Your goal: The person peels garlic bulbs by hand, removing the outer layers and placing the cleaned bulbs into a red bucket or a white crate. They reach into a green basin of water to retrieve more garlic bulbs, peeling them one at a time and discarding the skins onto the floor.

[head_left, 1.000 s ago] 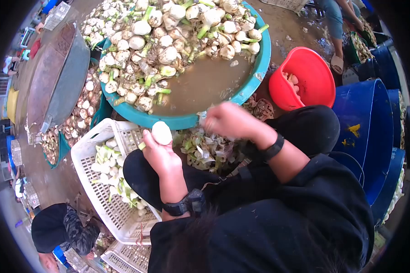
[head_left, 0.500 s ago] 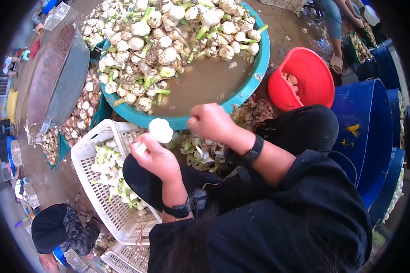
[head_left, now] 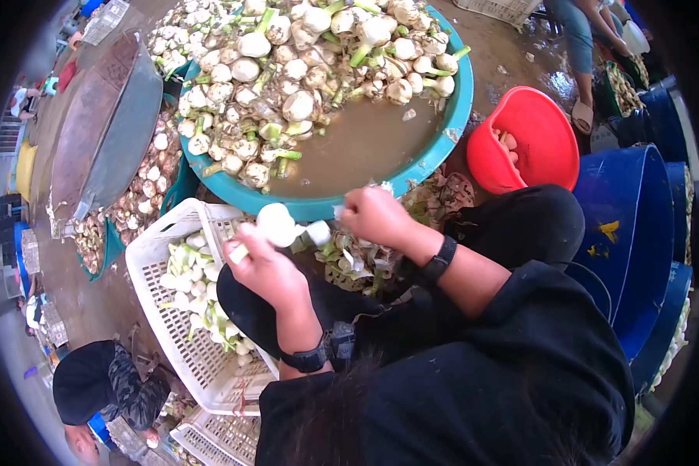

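My left hand (head_left: 266, 268) is closed around a white garlic bulb (head_left: 276, 225), whose pale stem shows between the fingers. To its right, my right hand (head_left: 377, 217) has its fingers curled together; a small whitish bit shows at the fingertips, too small to name. A pale peeled piece (head_left: 318, 233) is between the two hands, blurred. Beyond the hands is a teal tub (head_left: 311, 208) of brown water with unpeeled garlic bulbs (head_left: 245, 70) heaped in it. Left of my left hand, a white basket (head_left: 151, 272) holds peeled bulbs with green stems.
A red basin (head_left: 547, 144) with a few pinkish pieces is at the right, beside blue barrels (head_left: 621, 225). Peelings (head_left: 357, 260) lie below the tub. A metal barrow (head_left: 105, 132) stands at the left. Other people are at lower left (head_left: 109, 384) and upper right (head_left: 571, 35).
My right hand has moved slightly right and down, away from the bulb. A pale piece now shows between the hands. The whole view has shifted slightly.
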{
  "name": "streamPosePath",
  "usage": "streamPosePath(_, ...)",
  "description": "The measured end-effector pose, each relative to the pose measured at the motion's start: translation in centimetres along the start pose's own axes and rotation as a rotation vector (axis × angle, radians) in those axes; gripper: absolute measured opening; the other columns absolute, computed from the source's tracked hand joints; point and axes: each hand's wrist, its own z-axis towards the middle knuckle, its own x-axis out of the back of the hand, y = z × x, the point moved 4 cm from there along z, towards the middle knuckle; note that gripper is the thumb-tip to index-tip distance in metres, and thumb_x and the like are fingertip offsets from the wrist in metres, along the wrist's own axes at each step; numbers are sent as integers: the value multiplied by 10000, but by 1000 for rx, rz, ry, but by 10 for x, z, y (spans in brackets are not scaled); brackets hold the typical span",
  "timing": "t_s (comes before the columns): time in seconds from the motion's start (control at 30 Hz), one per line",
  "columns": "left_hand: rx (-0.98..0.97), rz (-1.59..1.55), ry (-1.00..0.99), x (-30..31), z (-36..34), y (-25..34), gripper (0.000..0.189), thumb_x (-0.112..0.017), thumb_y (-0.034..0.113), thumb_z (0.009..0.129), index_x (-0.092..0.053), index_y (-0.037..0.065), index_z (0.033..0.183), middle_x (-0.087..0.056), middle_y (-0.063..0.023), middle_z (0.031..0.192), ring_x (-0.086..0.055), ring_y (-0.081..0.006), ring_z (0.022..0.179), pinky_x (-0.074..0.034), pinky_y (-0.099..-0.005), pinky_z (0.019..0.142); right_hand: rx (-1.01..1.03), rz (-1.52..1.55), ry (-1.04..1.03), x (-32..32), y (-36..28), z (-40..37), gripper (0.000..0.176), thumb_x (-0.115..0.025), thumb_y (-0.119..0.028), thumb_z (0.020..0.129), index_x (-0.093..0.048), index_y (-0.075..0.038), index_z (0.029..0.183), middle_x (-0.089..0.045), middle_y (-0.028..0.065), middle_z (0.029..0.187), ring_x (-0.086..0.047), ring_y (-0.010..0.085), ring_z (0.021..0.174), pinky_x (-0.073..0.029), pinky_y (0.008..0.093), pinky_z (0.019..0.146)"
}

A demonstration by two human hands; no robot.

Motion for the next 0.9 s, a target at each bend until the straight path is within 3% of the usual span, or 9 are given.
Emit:
streamPosePath(0.07,435,-310,194,-2,4,-3,240,-535,255,863,-479,23,844,-578,-75,804,-588,-145,661,-472,-250,519,-84,-92,-70,-9,13,3,300,-570,-284,727,-594,2,640,-583,204,658,-586,352,651,-471,416,634)
streamPosePath(0.23,495,-186,17,6,4,-28,202,-517,233,853,-501,33,827,-586,-64,741,-584,-131,591,-434,-216,439,203,250,-209,-6,-73,-7,380,-506,-373,828,-579,-9,745,-576,193,682,-570,358,690,-437,430,624)
streamPosePath(0.33,523,-149,223,25,14,-16,181,-489,218,842,-523,48,895,-594,-51,753,-590,-121,603,-424,-211,416,341,404,-382,-24,-81,3,317,-569,-327,784,-579,-12,744,-584,184,716,-571,342,702,-437,420,632)
streamPosePath(0.4,392,-301,462,72,42,0,249,-506,256,840,-545,37,952,-620,-52,827,-613,-149,675,-481,-254,514,261,174,-420,-37,-47,15,281,-568,-308,798,-588,-30,829,-590,177,729,-574,340,710,-447,402,639)
streamPosePath(0.47,105,159,458,146,72,31,329,-520,257,858,-515,-59,951,-597,-108,849,-608,-189,666,-514,-293,552,175,-87,-321,-24,-22,27,263,-586,-283,774,-596,-72,930,-603,165,826,-580,325,785,-457,390,698)
streamPosePath(0.57,-225,402,723,157,64,79,339,-505,289,868,-489,-48,901,-529,-113,905,-544,-177,775,-486,-301,672,30,201,32,-6,14,93,422,-636,-326,711,-551,-84,1046,-589,165,1011,-564,319,935,-438,390,829)
streamPosePath(0.7,-158,143,310,103,57,38,223,-512,213,847,-514,13,945,-514,-67,908,-486,-146,837,-390,-264,753,-252,19,322,-6,23,171,522,-634,-403,723,-535,15,1020,-580,218,993,-544,362,953,-420,404,844)
streamPosePath(0.8,183,-36,45,22,35,9,197,-551,151,835,-509,30,985,-511,-41,922,-492,-121,810,-430,-236,699,-238,86,225,-17,25,187,475,-558,-388,797,-543,53,975,-581,244,955,-550,375,932,-420,413,827)
streamPosePath(0.9,538,-170,-167,-19,25,-28,440,-552,328,847,-384,51,1144,-439,-91,1052,-509,-174,852,-455,-297,676,-137,175,72,-3,2,147,427,-437,-346,882,-597,45,812,-596,247,792,-582,353,764,-442,408,719)
